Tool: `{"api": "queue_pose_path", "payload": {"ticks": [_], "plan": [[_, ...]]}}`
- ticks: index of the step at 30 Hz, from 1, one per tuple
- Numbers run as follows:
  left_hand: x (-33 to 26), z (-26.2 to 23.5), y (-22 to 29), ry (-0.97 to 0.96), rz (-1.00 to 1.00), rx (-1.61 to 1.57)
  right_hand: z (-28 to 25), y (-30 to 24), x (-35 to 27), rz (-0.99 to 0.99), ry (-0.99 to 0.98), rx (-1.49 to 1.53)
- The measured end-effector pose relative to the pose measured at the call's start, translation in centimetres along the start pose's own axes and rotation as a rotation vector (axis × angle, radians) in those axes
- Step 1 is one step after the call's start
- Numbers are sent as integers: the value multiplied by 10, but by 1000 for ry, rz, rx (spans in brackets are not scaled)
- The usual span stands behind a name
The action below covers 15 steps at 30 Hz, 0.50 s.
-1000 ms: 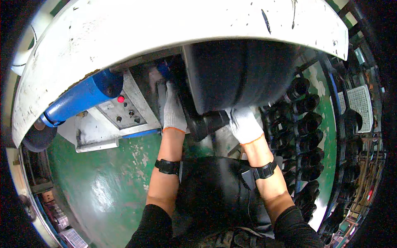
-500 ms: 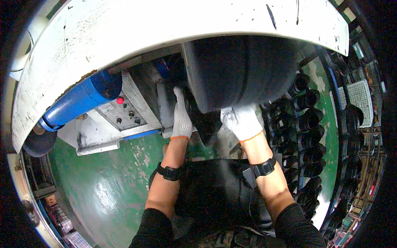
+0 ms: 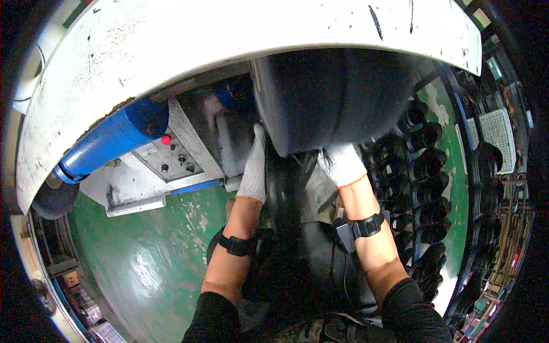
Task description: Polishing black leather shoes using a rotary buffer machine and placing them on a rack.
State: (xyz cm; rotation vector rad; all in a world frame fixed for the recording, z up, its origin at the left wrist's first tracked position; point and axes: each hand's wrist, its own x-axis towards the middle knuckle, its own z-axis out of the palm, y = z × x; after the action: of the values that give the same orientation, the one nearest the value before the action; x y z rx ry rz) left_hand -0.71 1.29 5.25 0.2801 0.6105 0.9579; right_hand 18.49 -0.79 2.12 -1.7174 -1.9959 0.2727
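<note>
Our left hand, in a white knitted glove with an orange cuff (image 3: 255, 167), had shifted rightward toward the machine since half a second before, and the glossy black boot-like piece (image 3: 283, 186), slanted then, had swung nearly upright between our two hands. We saw that piece just below the large, dark, blurred drum (image 3: 337, 103), but we could not tell whether the two were touching. Our left fingers pointed upward beside the drum's left edge; their grip was hidden, so we could not tell whether they were clasping the piece. Our right hand, in a matching white glove (image 3: 342, 164), was under the drum's lower edge, its fingertips near the piece's upper right side, and we could not make out its hold either. Above us curved a broad white machine hood with dark smears (image 3: 257, 26). Off to our left were a blue metal cylinder (image 3: 114, 137) and a pale grey control panel (image 3: 171, 155) with a round red button (image 3: 166, 140), above a worn green floor (image 3: 143, 251). To our right we had rows of black boots (image 3: 430, 191), and farther out a white plastic lattice basket (image 3: 497, 140). We wore black bands on both forearms.
</note>
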Motion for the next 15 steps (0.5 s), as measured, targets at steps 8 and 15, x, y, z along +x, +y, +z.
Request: {"api": "queue_pose_path", "payload": {"ticks": [8,15], "plan": [[-7,20,-9,-220,-119,-231,-3,43,12,55,122,273],[20,2,-1,-493,227,539,-38,45,-8,54,-53,235]]}}
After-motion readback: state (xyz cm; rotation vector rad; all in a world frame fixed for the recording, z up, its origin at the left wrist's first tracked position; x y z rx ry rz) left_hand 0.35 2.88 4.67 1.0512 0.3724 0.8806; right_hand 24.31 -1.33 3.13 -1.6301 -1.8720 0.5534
